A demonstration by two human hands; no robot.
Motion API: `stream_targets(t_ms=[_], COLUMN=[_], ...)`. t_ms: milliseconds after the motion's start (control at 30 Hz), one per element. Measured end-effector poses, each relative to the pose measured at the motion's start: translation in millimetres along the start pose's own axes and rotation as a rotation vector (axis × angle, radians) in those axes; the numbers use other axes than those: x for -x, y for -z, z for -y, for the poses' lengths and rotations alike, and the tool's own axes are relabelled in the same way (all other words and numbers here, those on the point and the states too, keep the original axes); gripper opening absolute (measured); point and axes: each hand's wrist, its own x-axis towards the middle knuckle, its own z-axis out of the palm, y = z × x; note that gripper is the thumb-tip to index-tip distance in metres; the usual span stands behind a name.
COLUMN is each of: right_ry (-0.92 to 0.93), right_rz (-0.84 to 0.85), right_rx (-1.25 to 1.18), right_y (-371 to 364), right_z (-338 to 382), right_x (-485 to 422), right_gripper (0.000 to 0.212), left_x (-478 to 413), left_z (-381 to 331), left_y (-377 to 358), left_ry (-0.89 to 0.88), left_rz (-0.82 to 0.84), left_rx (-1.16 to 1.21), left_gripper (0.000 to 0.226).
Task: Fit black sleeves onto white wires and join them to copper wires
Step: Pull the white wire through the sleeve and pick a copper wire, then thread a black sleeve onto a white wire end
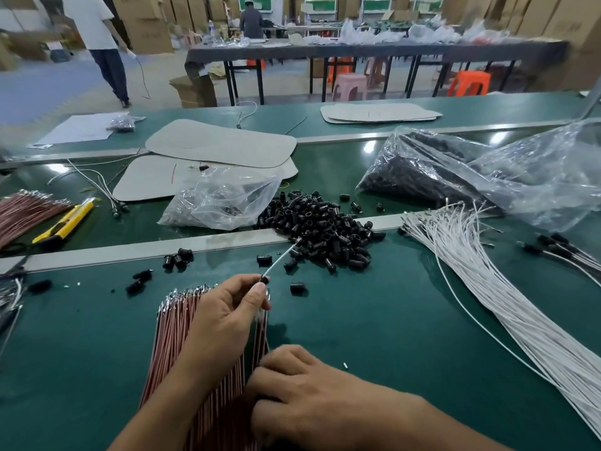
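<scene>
Fingers [241, 280] of left hand [224, 315] around black sleeve [265, 280], near metal rail [130, 252].

Bench [374, 336]: open green surface mid-right, between sleeve pile [325, 229] and white wire bundle [487, 288]; copper wires [182, 336] crowd the near edge.

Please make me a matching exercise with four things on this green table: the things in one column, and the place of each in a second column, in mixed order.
Things
1. yellow knife
2. heap of black sleeves
3. white wires
4. nearest copper wire bundle

Places
A. fanned out at the right
B. under the left hand
C. at the left, beside the far copper bundle
D. centre, across the metal strip

Pairs: 1-C, 2-D, 3-A, 4-B
</scene>
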Motion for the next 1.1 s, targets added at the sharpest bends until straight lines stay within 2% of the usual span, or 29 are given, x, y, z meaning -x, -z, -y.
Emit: stream_targets(t_ms=[67, 133, 200, 267, 400, 533, 733, 900, 1100], right_ry=[-0.041, -0.185, -0.307, -0.393, -0.487, -0.474, -0.437, -0.448, -0.480], right_rz=[-0.127, -0.425, -0.688, -0.778, -0.655, -0.552, -0.555, -0.590, -0.643], right_rx=[-0.200, -0.319, -0.246, -0.085, 0.025, 0.064, 0.086, 0.068, 0.040], right_y=[9, 24, 41, 52, 42, 32, 28, 23, 21], right_z=[-4, -12, -25, -39, -55, -62, -63, -62, -66], right_x=[0, 4, 10, 16, 21, 22, 17, 16, 19], right_gripper=[0.011, 0.015, 0.012, 0.014, 0.013, 0.009, 0.011, 0.009, 0.007], left_x=[0, 0, 1, 3, 5, 6, 7, 7, 7], left_z=[-1, -1, -1, 0, 0, -3, -4, -4, -3], left_y=[0, 1, 2, 2, 1, -1, -3, -5, -4], left_ry=[0.017, 0.045, 0.035, 0.013, -0.010, -0.043, -0.050, -0.066, -0.056], left_rz=[0.020, 0.036, 0.043, 0.057, 0.085, 0.120, 0.130, 0.112, 0.119], left_rx=[0.058, 0.086, 0.017, -0.050, -0.160, -0.165, -0.188, -0.234, -0.234], left_gripper=[0.013, 0.012, 0.012, 0.014, 0.016, 0.023, 0.021, 0.031, 0.025])
